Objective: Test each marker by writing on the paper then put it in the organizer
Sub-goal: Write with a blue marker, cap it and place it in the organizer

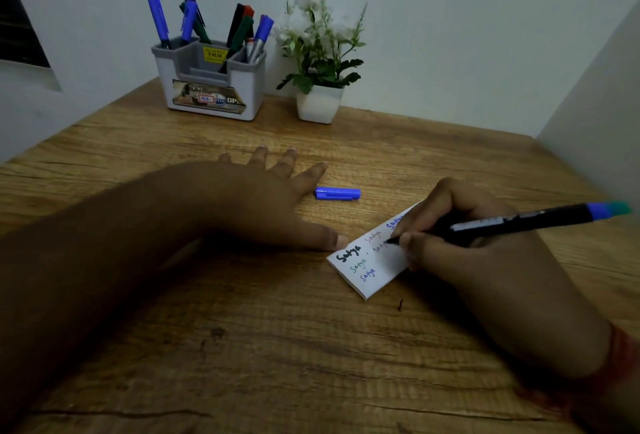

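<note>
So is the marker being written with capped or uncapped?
Uncapped: the marker in the right hand has its bare tip on the paper, and a blue cap lies apart on the table.

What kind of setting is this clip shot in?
Probably a home or office desk in a corner: a wooden table set against plain walls, a desk organizer full of markers, and a small potted plant beside it.
</note>
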Available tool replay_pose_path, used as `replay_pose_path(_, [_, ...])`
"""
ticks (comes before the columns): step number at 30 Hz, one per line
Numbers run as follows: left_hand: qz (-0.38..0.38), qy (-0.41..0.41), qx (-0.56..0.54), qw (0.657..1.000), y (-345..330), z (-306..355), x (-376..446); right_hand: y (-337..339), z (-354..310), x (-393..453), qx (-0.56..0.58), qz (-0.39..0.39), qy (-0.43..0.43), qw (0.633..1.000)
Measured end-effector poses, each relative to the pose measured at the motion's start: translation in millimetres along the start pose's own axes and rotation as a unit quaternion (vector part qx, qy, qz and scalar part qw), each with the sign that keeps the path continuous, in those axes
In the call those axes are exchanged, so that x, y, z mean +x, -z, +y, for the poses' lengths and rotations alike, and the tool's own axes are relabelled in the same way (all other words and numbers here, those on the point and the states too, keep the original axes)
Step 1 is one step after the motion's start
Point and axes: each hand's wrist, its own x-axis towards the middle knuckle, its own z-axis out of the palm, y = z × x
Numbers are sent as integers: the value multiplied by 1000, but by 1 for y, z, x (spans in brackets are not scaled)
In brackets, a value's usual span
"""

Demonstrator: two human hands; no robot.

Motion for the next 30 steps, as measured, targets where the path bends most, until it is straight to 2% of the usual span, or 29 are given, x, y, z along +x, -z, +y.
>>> replay_pose_path(3, [3, 2, 6, 1000, -1, -1, 1, 1, -7, -1, 83, 46, -3, 996])
replay_pose_path(10, [15, -8, -8, 1000, 1, 1, -5, 7, 4, 16, 108, 66, -11, 992])
replay_pose_path(14, [94, -49, -43, 993, 2, 3, -6, 16, 3, 32, 194, 34, -14, 980])
replay_pose_path(17, [162, -90, -66, 980, 3, 8, -6, 24, -3, 52, 181, 4, 23, 983])
replay_pose_path(21, [234, -134, -83, 959, -1, 17, -3, 22, 8, 61, 177, 21, 19, 984])
replay_pose_path(26, [293, -121, -142, 938, -5, 20, 4, 25, 21, 59, 161, -28, -3, 987])
replay_pose_path(30, [329, -112, -268, 899, -2, 20, 2, 28, 27, 63, 249, -33, -17, 968])
